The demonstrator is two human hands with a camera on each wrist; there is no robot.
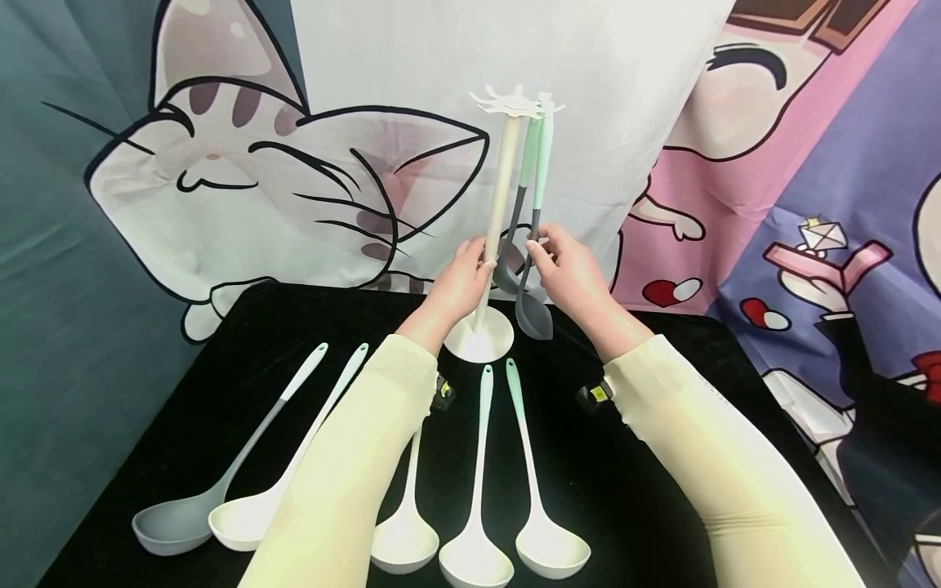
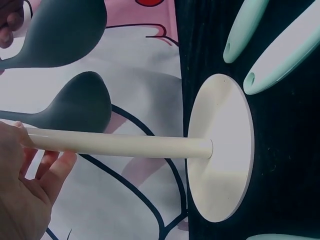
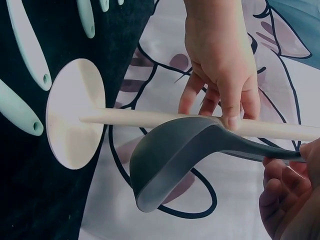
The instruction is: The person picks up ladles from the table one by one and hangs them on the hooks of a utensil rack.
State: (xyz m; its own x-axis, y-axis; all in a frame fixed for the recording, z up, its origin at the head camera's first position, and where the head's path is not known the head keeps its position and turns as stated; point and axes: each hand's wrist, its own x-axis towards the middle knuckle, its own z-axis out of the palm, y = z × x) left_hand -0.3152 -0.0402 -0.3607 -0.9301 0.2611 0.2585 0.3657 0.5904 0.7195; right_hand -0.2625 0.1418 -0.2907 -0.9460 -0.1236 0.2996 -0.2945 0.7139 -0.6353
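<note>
My left hand [image 1: 457, 284] holds the pole of a cream utensil stand [image 1: 501, 188] with thumb and fingers. The stand is upright on its round base, with a ring of hooks at the top. Beside the pole, my right hand [image 1: 572, 268] pinches the grey shaft of a ladle [image 1: 534, 317] with a mint handle, whose top is at the hooks. Whether its hole is over a hook is too small to tell. A second grey ladle [image 1: 528, 155] hangs just behind it. In the right wrist view the held ladle's bowl [image 3: 165, 160] is in front of the pole.
On the black cloth [image 1: 632, 490], several ladles lie with bowls toward me: a grey one [image 1: 172, 523] at far left, white ones such as the rightmost [image 1: 551, 549]. My left sleeve covers part of two. A cartoon curtain [image 1: 382, 65] stands close behind the stand.
</note>
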